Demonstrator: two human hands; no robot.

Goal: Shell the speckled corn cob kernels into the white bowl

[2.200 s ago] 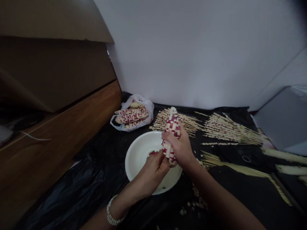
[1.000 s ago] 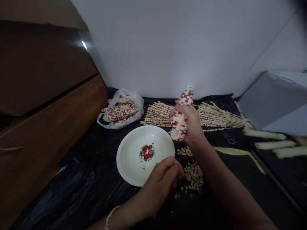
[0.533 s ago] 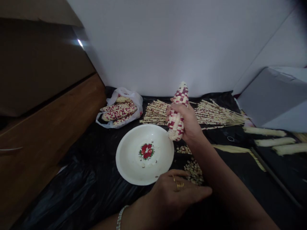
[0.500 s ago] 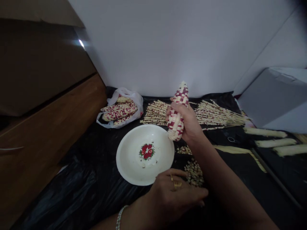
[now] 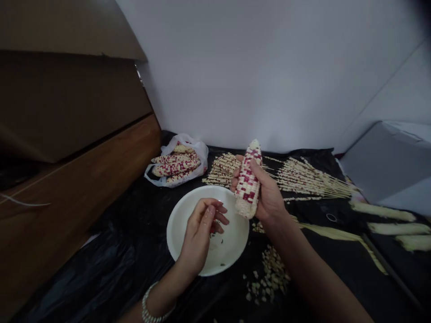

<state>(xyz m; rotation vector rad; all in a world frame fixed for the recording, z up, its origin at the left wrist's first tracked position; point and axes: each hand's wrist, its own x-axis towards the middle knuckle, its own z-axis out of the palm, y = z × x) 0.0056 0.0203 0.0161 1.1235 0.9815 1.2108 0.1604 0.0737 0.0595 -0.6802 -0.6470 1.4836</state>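
On the black sheet point(image 5: 134, 233), we've a white plastic bag point(image 5: 202, 152) of corn point(image 5: 177, 167) at back L, then 2 bunches of kernel-threaded sticks, one mid point(image 5: 220, 168) & one R point(image 5: 298, 177). Bare cobs point(image 5: 397, 228) far R, dry husk point(image 5: 336, 232) nearer, loose kernels point(image 5: 274, 269) nr the R forearm. White bowl point(image 5: 173, 237) sits in front; our L hand point(image 5: 199, 226) blocks part of its inside, our R hand point(image 5: 264, 188) hides some sticks. R fingers are clamped round the speckled ear point(image 5: 249, 179), thumb on its side, fingertips showing on the other; ear's tilted, tip up, butt end over the bowl's R edge. L fingers are half-curled, apart, above the bowl, thumb close to index; can't tell if those 2 touch. Vs 0.5 s ago: L hand's gone from beside the kernels to over the bowl, & the ear's turned, showing more purple.
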